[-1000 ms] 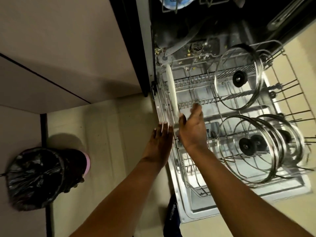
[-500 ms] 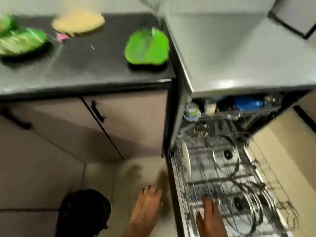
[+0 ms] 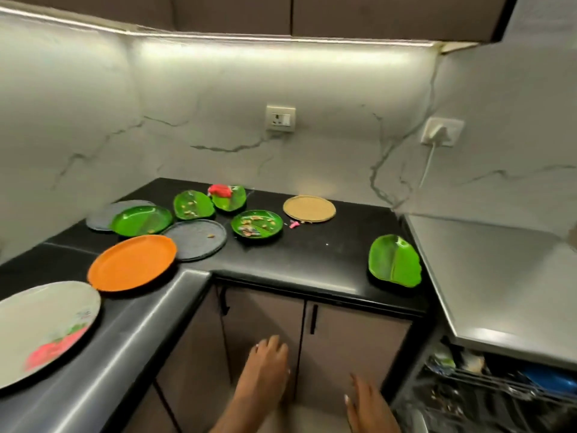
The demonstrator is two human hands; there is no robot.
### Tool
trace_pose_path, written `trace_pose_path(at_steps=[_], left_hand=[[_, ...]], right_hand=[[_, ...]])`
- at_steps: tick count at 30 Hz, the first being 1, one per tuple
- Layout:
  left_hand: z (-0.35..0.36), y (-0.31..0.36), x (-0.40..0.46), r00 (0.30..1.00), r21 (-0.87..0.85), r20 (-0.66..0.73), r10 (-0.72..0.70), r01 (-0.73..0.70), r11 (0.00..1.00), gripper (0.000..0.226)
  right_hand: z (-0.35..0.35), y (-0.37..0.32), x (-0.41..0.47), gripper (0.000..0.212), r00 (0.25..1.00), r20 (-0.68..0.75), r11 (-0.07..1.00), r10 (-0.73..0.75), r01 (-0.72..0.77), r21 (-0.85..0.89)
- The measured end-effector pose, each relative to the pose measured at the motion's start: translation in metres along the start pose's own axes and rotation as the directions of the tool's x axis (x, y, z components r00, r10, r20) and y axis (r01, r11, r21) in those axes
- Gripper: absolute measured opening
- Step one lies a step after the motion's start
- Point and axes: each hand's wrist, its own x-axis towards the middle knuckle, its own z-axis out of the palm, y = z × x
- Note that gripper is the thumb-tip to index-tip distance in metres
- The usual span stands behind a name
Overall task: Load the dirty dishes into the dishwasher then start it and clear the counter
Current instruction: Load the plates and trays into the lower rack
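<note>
Both hands have left the rack and hold nothing: the left hand [image 3: 268, 364] and right hand [image 3: 368, 404], fingers relaxed and spread, hang low in the frame before the cabinet doors [image 3: 309, 332]. The view has swung up from the dishwasher [image 3: 487, 392], now at lower right, to the tabletop [image 3: 299, 257]. One plate seems racked; next is likely the leaf plate [image 3: 394, 260] nearest the dishwasher, or the orange plate [image 3: 132, 266] at left.

Black counter [image 3: 296, 257] w/ dirty plates on it: 5 green, 2 grey, orange plate [image 3: 132, 266], tan plate [image 3: 309, 208], white plate [image 3: 43, 326] at left.
</note>
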Motion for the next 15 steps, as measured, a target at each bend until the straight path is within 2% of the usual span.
trace_pose_path(at_steps=[1,3,4,7,10,15], left_hand=[[-0.010,-0.012,0.006,0.998,-0.003,-0.065,-0.027,0.027,1.000,0.032],[-0.028,-0.033,0.018,0.985,0.030,-0.149,-0.086,0.091,0.995,0.032],[-0.036,-0.041,0.024,0.980,0.005,-0.148,-0.132,0.134,0.991,0.032],[-0.047,-0.059,0.052,0.971,-0.008,-0.155,-0.184,0.185,0.983,0.033],[-0.057,-0.076,0.086,0.957,-0.033,-0.155,-0.244,0.242,0.970,0.036],[-0.060,-0.104,0.161,0.947,-0.118,-0.083,-0.310,0.299,0.947,0.055]], right_hand=[[-0.016,-0.019,0.012,0.047,1.000,0.018,1.000,-0.016,0.016,0.000],[-0.029,-0.048,0.035,0.050,0.991,-0.075,0.994,-0.110,0.109,-0.024],[-0.032,-0.060,0.046,0.051,0.982,-0.110,0.987,-0.157,0.158,0.002],[-0.031,-0.078,0.075,0.045,0.983,-0.057,0.970,-0.176,0.183,0.158],[-0.039,-0.096,0.114,0.035,0.971,-0.126,0.951,-0.203,0.226,0.210],[-0.041,-0.112,0.198,0.021,0.971,-0.128,0.925,-0.201,0.231,0.300]])
